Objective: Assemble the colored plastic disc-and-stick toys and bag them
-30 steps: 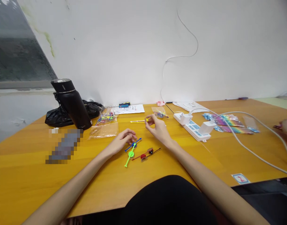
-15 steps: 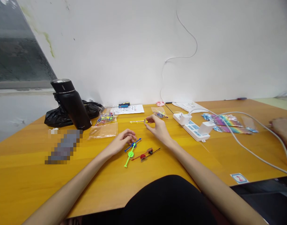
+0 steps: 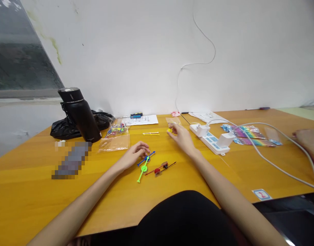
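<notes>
Your left hand (image 3: 135,154) rests on the surface (image 3: 31,191) with its fingers loosely curled, the tips right at the upper end of the blue stick (image 3: 146,158); I cannot tell whether they pinch it or only touch it. The blue stick lies crossed over the green stick (image 3: 141,171), and just to their right lies the red and dark stick (image 3: 160,167), free of either hand.

Your right hand (image 3: 181,136) is stretched further out, fingers narrow and pinched on a small yellow piece (image 3: 169,130). It sits just in front of the clear bag (image 3: 173,120) and beside the white power strip (image 3: 210,139). The yellow stick (image 3: 151,133) lies alone on the surface to the left of that hand, not touched.

Further left stand the black bottle (image 3: 80,114) and the bag of coloured parts (image 3: 115,136). Another person's hand (image 3: 309,141) rests at the far right edge, well apart from yours.
</notes>
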